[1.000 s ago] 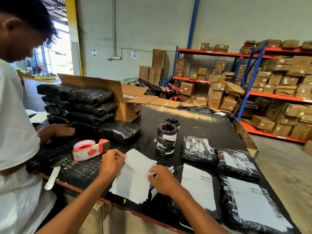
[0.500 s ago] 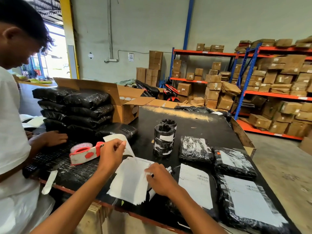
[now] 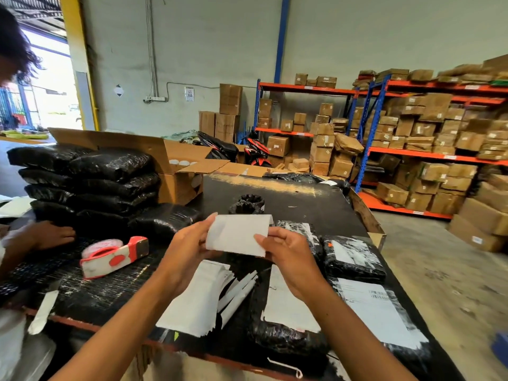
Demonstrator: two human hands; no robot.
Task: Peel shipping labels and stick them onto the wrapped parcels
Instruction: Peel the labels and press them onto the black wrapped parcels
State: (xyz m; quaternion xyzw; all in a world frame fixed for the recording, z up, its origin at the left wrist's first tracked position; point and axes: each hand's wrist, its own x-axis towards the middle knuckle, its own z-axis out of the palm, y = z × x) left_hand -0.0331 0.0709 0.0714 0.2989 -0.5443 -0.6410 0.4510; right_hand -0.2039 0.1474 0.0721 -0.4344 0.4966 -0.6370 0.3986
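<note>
Both hands have come up off the table, lifting one label (image 3: 237, 234) clear of the stack of labels (image 3: 196, 301) below them. The left hand (image 3: 189, 244) and right hand (image 3: 286, 255) pinch its opposite edges. Wrapped parcels (image 3: 353, 257) lie right of the right hand; the peel seems not yet begun.

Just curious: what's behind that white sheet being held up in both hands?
Behind the white label sheet, two small black-wrapped cylindrical parcels poke above its top edge on the black table. Their lower parts are covered by the sheet.
</note>
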